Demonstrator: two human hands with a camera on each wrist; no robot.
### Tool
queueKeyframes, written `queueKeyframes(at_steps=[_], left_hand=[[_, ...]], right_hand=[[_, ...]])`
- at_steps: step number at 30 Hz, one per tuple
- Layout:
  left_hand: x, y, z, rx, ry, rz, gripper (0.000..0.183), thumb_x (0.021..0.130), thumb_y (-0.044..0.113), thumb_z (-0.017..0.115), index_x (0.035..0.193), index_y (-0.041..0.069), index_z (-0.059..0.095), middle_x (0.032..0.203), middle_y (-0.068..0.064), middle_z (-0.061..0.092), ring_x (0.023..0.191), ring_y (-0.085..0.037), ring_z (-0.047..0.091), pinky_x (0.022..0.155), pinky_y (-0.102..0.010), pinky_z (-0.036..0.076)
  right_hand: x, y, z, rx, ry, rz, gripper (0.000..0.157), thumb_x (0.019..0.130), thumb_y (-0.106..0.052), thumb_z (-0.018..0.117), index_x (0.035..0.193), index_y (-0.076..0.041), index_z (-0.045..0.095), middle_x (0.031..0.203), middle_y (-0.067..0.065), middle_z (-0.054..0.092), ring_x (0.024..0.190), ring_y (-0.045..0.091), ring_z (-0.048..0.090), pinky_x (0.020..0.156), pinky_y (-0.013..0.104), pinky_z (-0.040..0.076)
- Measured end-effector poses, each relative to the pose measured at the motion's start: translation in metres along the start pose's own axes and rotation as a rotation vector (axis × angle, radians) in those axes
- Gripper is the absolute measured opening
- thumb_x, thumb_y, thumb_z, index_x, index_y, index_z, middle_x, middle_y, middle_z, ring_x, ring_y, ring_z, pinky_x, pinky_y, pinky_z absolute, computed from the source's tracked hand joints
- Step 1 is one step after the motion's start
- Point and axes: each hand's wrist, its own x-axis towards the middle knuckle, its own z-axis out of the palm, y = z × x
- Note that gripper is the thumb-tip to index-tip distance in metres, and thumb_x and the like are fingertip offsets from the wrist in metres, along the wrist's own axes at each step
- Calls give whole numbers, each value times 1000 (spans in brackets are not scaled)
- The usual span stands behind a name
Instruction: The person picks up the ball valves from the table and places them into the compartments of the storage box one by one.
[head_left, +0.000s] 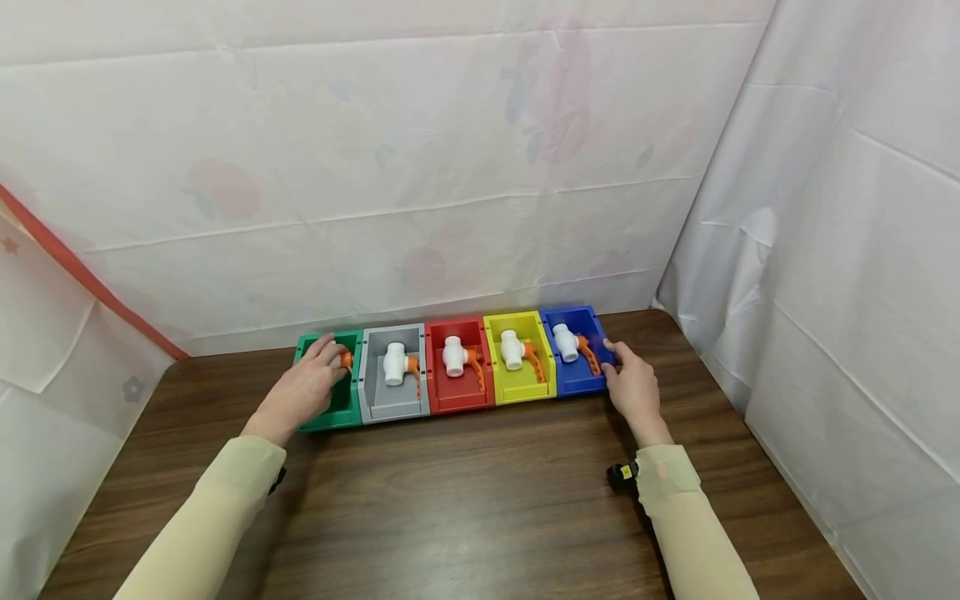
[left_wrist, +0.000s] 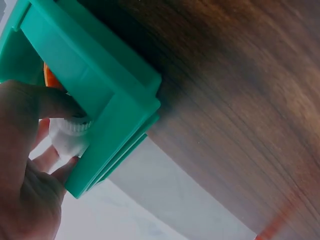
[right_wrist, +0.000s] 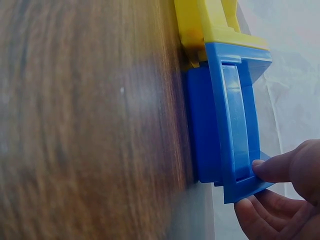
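Observation:
My left hand (head_left: pixel 303 387) reaches into the green bin (left_wrist: pixel 95 65) at the left end of a joined row. Its thumb and fingers close around a white ball valve (left_wrist: pixel 67 140), whose orange lever (head_left: pixel 346 360) shows past the fingertips. At the opposite end, my right hand (head_left: pixel 633 387) pinches the side wall of the blue bin (right_wrist: pixel 235 120), thumb inside and fingers outside. A white valve (head_left: pixel 566 342) with an orange lever lies in that blue bin, beside the fingers.
Between them, the grey bin (head_left: pixel 393 408), red bin (head_left: pixel 461 400) and yellow bin (head_left: pixel 528 390) each hold a similar valve. The row stands near the back edge of the wooden table (head_left: pixel 450 500). White curtains (head_left: pixel 375 167) hang behind and at both sides.

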Motion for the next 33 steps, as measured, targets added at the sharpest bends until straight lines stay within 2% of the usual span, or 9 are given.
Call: queueKeyframes(at_steps=[4, 10, 19, 28, 33], left_hand=[[1, 1, 2, -3, -18, 0, 20, 82, -15, 70, 100, -8, 75, 126, -27, 56, 134, -47, 40, 102, -54, 43], [1, 4, 3, -24, -29, -32, 21, 81, -16, 71, 101, -10, 74, 128, -27, 55, 123, -41, 50, 95, -51, 49], [2, 5, 6, -18, -123, -97, 13, 85, -14, 68, 91, -5, 76, 128, -28, 56, 119, -45, 50, 92, -53, 50], [4, 6, 9, 2, -68, -120, 11, 84, -14, 69, 84, -5, 75, 120, -25, 60, 109, -43, 56, 87, -50, 53], [4, 5, 11, -22, -74, -157, 16, 84, -15, 66, 93, -5, 75, 119, -25, 62, 112, -44, 57, 89, -52, 52]], right_hand=[[0, 0, 0, 0, -1, 4, 41, 98, -13, 64, 139, -15, 59, 127, 21, 64, 104, 43, 64, 78, 58, 50], [1, 0, 0, 1, 3, 8, 41, 98, -13, 64, 139, -15, 59, 126, 21, 65, 103, 43, 64, 78, 58, 50], [0, 0, 1, 3, -4, 12, 41, 98, -14, 64, 139, -16, 59, 127, 21, 64, 105, 43, 64, 80, 59, 50], [0, -2, 1, 3, -3, 12, 41, 98, -15, 64, 138, -16, 59, 126, 21, 65, 102, 42, 65, 77, 56, 51], [0, 0, 2, 1, -4, 19, 41, 99, -14, 64, 139, -15, 58, 127, 21, 64, 101, 42, 65, 77, 56, 51]])
